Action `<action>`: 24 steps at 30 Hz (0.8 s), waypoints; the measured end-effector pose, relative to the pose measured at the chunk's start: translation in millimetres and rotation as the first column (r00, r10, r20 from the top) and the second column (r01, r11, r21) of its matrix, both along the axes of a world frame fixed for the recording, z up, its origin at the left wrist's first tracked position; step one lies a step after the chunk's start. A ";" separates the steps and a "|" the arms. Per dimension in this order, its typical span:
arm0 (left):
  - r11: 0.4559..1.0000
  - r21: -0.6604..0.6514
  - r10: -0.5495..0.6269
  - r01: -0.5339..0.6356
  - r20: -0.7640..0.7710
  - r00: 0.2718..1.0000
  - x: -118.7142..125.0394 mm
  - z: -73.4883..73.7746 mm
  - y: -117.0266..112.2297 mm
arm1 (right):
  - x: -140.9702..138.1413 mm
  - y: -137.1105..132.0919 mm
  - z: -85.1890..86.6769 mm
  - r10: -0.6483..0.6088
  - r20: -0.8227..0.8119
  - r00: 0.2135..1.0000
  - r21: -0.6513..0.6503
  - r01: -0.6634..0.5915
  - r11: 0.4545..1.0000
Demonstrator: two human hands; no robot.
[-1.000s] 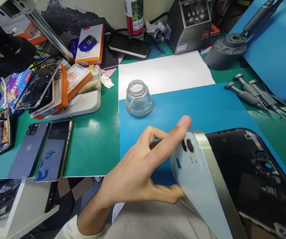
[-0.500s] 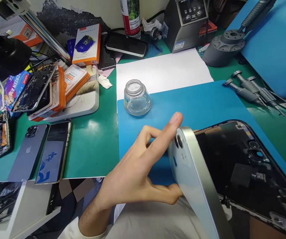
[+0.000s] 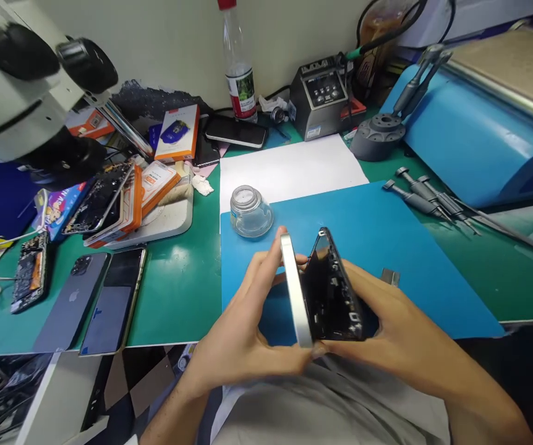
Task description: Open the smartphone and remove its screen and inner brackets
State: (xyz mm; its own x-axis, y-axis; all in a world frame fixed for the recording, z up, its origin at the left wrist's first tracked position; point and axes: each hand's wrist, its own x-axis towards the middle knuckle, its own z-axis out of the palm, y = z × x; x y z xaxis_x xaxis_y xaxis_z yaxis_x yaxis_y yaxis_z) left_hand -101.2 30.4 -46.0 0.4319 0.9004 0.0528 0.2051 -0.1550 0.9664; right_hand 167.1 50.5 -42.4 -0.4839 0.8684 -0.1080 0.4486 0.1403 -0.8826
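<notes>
Both my hands hold an opened phone above the near edge of the blue mat. My left hand grips the pale, silver-edged phone body from its left side, fingers curled round the back. My right hand grips the black screen panel, which stands swung open from the body like a book. An empty glass jar stands on the mat's far left corner, just beyond the phone.
A white sheet lies behind the mat on the green bench. Two phones lie at the left, with stacked boxes and phone parts behind. Screwdrivers, a grey stand, a control box, a bottle and a blue machine are around.
The view has pulled back and tilted up. The phone now sits farther away and lower, my right hand has come into view on the screen panel, and the panel stands open from the body.
</notes>
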 end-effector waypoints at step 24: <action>0.979 -0.139 0.193 -0.147 0.429 0.882 12.0 -12.6 -2.6 | -7.1 -1.4 -17.0 -0.058 0.006 0.998 0.127 0.057 0.990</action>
